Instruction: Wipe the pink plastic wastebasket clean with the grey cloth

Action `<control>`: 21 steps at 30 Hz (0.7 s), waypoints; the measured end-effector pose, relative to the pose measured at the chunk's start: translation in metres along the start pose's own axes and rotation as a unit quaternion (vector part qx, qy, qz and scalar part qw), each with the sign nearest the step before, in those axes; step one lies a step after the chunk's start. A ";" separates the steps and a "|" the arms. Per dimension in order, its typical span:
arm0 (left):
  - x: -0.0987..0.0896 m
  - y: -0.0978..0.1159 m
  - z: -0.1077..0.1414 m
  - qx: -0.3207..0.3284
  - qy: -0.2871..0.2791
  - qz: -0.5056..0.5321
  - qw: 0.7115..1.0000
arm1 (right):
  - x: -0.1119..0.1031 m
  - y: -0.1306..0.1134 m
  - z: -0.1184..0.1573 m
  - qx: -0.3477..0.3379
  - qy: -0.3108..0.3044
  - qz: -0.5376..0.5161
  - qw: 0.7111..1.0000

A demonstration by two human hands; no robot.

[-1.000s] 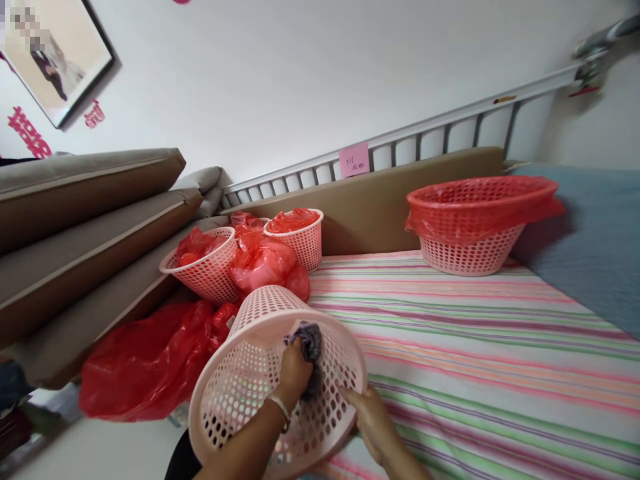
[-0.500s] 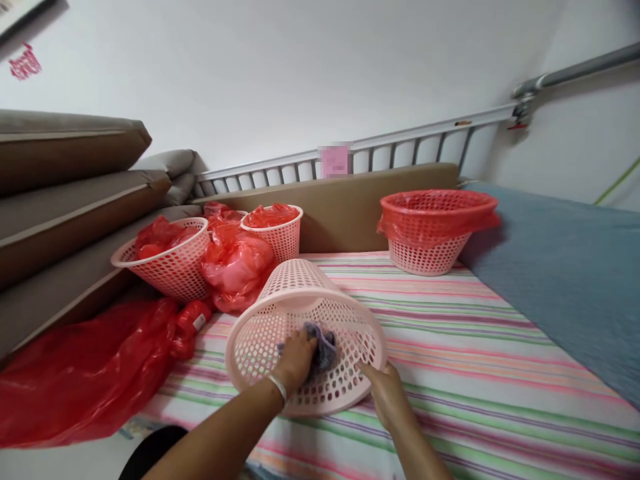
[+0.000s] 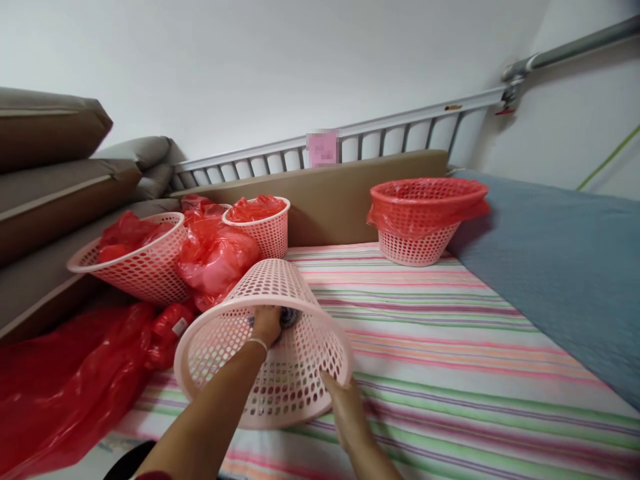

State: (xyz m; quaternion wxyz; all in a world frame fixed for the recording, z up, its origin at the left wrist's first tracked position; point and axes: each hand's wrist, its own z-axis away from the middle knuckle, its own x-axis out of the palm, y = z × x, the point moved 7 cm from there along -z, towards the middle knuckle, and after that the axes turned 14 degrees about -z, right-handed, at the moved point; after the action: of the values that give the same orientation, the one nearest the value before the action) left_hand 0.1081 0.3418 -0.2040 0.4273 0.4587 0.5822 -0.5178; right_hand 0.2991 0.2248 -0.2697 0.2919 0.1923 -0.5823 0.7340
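A pink perforated basket (image 3: pixel 280 410) lies on its side with its mouth facing me. Deep inside it, my left hand (image 3: pixel 267 325) is pressed round a dark purple-grey cloth (image 3: pixel 289 317), partly hidden by the hand and the basket's upper wall. At the right of the rim, my right hand (image 3: pixel 343 400) grips the basket, thumb inside the mouth and the rest of the hand outside. Under the basket is a striped sheet (image 3: pixel 450 360).
Pink baskets holding red bags (image 3: pixel 150 263) (image 3: pixel 273 230) and a knotted red bag (image 3: pixel 215 260) stand left. A red-lined basket (image 3: pixel 417 247) is at the back right. Red plastic (image 3: pixel 75 380) lies front left, beside stacked cushions (image 3: pixel 60 187). Behind is a radiator (image 3: pixel 390 139).
My left hand has gone deeper into the basket with the cloth. The basket and my right hand appear further left in view, as does the whole scene.
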 end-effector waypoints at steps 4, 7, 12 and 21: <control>-0.002 0.026 0.029 0.032 -0.011 0.048 0.998 | 0.000 0.013 -0.001 0.021 0.013 -0.090 0.996; -0.009 0.051 0.074 0.063 -0.001 0.094 0.994 | 0.000 0.009 -0.002 0.023 0.013 -0.110 0.994; -0.029 0.073 0.157 0.170 -0.004 0.158 0.973 | 0.003 -0.007 0.000 0.012 -0.005 -0.071 0.997; -0.021 0.023 0.069 0.153 -0.037 0.026 0.987 | 0.001 -0.008 -0.004 0.052 -0.039 -0.055 0.996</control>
State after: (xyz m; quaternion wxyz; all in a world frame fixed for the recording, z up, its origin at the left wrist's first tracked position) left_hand 0.1371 0.2726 -0.1953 0.3864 0.5141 0.4679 -0.6062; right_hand 0.3039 0.2300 -0.2640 0.2988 0.2673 -0.5423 0.7384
